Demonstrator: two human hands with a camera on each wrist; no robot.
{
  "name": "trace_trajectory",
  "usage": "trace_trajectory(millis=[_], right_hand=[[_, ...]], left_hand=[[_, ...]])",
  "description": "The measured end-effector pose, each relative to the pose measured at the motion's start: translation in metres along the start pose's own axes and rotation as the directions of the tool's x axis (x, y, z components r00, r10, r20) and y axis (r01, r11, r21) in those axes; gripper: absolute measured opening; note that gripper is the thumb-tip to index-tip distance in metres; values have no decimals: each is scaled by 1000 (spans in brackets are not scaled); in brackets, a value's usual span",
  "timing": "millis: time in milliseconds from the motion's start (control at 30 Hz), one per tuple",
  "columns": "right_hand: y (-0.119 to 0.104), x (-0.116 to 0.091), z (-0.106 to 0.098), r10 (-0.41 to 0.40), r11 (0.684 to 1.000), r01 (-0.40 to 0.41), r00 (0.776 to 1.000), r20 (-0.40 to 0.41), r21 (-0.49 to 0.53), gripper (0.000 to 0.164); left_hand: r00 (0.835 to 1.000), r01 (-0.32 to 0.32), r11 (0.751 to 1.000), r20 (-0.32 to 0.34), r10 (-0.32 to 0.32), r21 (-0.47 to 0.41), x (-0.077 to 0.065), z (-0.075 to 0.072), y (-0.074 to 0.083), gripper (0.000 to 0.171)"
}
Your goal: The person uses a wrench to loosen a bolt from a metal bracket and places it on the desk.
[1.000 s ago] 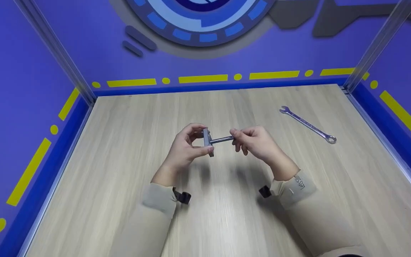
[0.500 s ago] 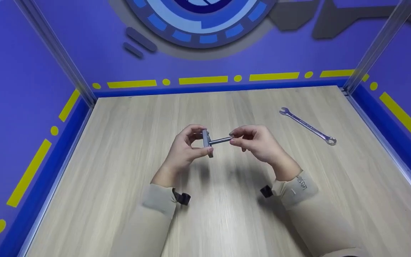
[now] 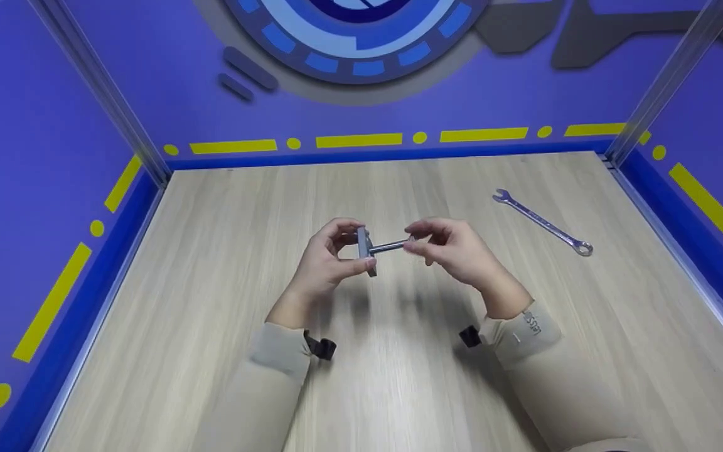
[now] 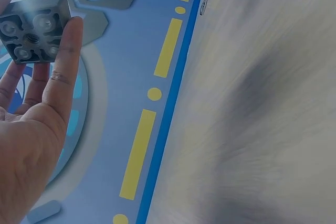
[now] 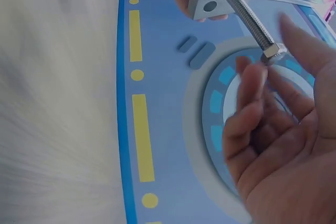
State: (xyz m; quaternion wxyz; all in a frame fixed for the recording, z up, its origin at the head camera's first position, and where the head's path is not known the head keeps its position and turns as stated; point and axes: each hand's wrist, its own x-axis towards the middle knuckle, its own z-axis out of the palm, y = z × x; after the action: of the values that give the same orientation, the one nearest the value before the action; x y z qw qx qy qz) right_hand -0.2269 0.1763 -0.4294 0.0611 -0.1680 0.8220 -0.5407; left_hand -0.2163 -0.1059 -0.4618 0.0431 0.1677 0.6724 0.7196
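Observation:
A square grey metal block (image 3: pixel 363 250) with several round holes is held at its edges by my left hand (image 3: pixel 324 260). In the left wrist view, the underside of the block (image 4: pixel 35 31) shows recesses and a threaded hole in the middle. A long threaded hex bolt (image 5: pixel 251 17) sticks out of the block's other face towards my right hand (image 3: pixel 452 251). The right fingers curl about the bolt's hex head (image 5: pixel 272 53), while the blurred thumb stands a little apart from it in the right wrist view. Both hands are above the table.
A combination wrench (image 3: pixel 542 222) lies on the wooden table (image 3: pixel 223 263), to the right and farther back. Blue printed panels (image 3: pixel 368 113) wall the table at the back and both sides. Black wrist mounts (image 3: pixel 320 348) sit at the sleeve cuffs.
The right fingers have shifted about the bolt head: they close on it half a second ago, then part slightly now. Left hand, block and wrench stay put.

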Motion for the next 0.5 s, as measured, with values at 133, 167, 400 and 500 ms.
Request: trace_trajectory(millis=[133, 167, 400, 500], right_hand=[[0, 2, 3, 100, 994, -101, 995, 14, 37, 48], [0, 1, 5, 120, 992, -121, 993, 19, 47, 54], [1, 1, 5, 141, 988, -143, 989, 42, 51, 48], [2, 1, 3, 107, 994, -108, 993, 45, 23, 38]], left_hand=[[1000, -1, 1000, 6, 1, 13, 0, 1, -1, 65], [1000, -1, 1000, 9, 1, 19, 0, 2, -1, 65], [1000, -6, 999, 24, 5, 43, -1, 2, -2, 65], [1000, 3, 999, 23, -4, 39, 0, 2, -3, 66]])
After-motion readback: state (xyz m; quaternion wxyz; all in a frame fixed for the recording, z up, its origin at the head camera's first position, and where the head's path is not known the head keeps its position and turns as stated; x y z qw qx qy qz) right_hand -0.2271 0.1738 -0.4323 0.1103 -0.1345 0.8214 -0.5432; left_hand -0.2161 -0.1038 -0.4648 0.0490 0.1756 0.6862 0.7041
